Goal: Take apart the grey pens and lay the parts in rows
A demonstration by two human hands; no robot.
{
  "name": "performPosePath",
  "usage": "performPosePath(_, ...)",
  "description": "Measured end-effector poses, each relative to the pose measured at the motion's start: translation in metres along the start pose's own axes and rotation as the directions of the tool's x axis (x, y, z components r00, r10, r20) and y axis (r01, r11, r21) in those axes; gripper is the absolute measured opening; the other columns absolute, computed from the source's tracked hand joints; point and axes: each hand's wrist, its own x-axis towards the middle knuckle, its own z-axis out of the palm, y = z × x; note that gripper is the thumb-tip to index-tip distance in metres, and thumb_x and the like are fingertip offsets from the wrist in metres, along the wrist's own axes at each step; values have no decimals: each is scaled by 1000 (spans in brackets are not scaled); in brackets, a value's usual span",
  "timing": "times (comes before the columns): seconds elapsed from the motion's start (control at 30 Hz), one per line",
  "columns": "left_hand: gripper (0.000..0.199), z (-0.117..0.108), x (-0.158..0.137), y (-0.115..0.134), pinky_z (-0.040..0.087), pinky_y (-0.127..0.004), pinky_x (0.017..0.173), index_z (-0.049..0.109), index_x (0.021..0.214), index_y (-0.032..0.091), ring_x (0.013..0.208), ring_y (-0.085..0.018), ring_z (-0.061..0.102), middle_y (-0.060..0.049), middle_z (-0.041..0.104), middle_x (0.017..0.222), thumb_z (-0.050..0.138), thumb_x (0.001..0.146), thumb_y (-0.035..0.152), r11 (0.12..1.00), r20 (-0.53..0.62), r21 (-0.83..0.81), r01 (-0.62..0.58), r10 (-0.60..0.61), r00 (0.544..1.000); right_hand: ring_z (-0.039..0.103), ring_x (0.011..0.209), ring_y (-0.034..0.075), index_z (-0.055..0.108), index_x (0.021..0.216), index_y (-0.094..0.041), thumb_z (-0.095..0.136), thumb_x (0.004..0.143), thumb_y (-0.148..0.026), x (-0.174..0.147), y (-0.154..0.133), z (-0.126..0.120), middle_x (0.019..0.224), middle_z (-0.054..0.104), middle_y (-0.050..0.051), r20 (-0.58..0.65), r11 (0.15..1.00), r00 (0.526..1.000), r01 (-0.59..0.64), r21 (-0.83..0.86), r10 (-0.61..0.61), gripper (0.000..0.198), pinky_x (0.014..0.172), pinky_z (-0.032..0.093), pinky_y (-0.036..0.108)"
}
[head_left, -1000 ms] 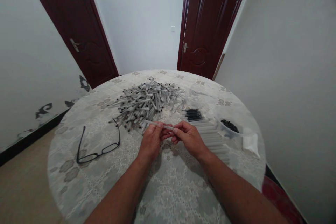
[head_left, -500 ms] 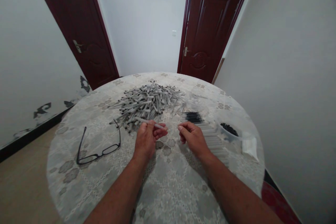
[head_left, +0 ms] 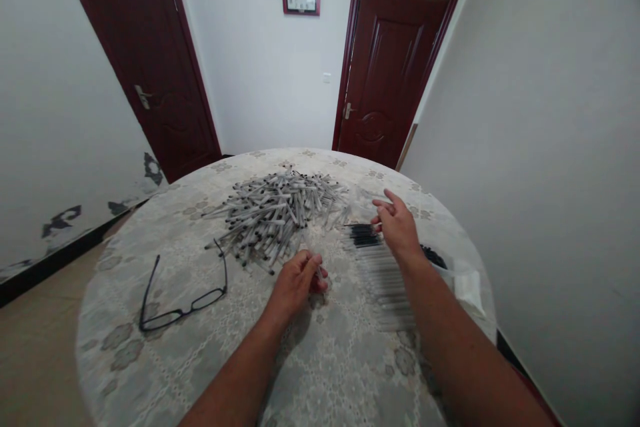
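Tube (head_left: pixel 319 273), pale: pinched in left hand (head_left: pixel 303 273), above tabletop (head_left: pixel 340 360) centre. Right hand (head_left: pixel 397 223): fingers spread, nothing seen held, near dark rods (head_left: pixel 364 235). Plain tubes (head_left: pixel 383 280), judged undone, are rowed rightward; black-tipped tubes (head_left: pixel 280 210), judged finished, are heaped toward far edge.

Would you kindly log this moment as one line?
left hand: holds tube | right hand: open, near black rods | pile: beyond left hand | glasses: on tablecloth
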Motion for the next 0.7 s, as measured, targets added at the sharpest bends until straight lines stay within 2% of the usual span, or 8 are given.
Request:
performPosePath(0.07,39,0,0,1,48,-26,55,61,79,20,53,-15,61,-3,67,65,54,95,54,995,23,99,-25,23,999,66,65,14,59,139,-18,54,91,-35,-10,-3,-2,124,71,12,42,993,997,63,-98,-59,51,57,56,28)
performPosePath(0.13,40,0,0,1,44,-26,52,61,73,20,49,-14,57,-2,62,61,56,94,53,983,56,175,-57,48,997,69,74,16,69,124,-19,54,94,-31,-35,-5,-2,115,74,10,140,956,973,210,-207,-184,36,70,59,31)
performPosePath(0.2,41,0,0,1,41,-26,49,61,69,20,47,-14,55,-1,60,62,59,93,53,975,113,211,-75,52,992,70,97,21,73,116,-20,54,96,-25,-66,-6,-1,117,73,10,291,870,891,423,-252,-349,28,87,57,34)
performPosePath(0.27,41,0,-1,1,39,-26,48,62,68,20,47,-14,53,0,57,60,61,91,53,972,174,223,-74,35,984,66,114,22,72,118,-21,51,98,-19,-96,-6,1,127,69,11,436,771,793,570,-284,-425,29,97,54,34)
performPosePath(0.33,41,-1,-2,3,36,-26,48,65,68,19,46,-14,50,0,54,56,62,90,54,970,234,233,-63,7,972,66,116,21,71,123,-22,48,100,-16,-118,-5,2,132,67,11,556,696,747,615,-370,-365,33,96,53,32)
performPosePath(0.4,41,-1,-4,6,33,-26,47,64,66,19,46,-13,47,1,53,54,64,89,53,970,292,240,-46,-27,956,67,111,20,70,125,-24,48,102,-16,-131,-4,0,131,68,9,631,631,729,625,-459,-264,33,91,53,29)
performPosePath(0.63,39,-2,-8,9,29,-25,46,69,67,18,46,-13,45,0,55,54,67,85,53,960,434,280,-3,-124,892,66,107,19,69,122,-28,55,103,-26,-139,0,-8,124,70,4,711,528,681,674,-517,-174,24,81,50,25)
performPosePath(0.7,40,-2,-8,8,32,-25,47,68,67,19,46,-12,46,0,57,56,66,86,54,963,427,270,3,-123,896,66,103,19,69,120,-28,55,103,-24,-135,2,-11,121,70,3,705,520,692,664,-537,-156,23,79,49,25)
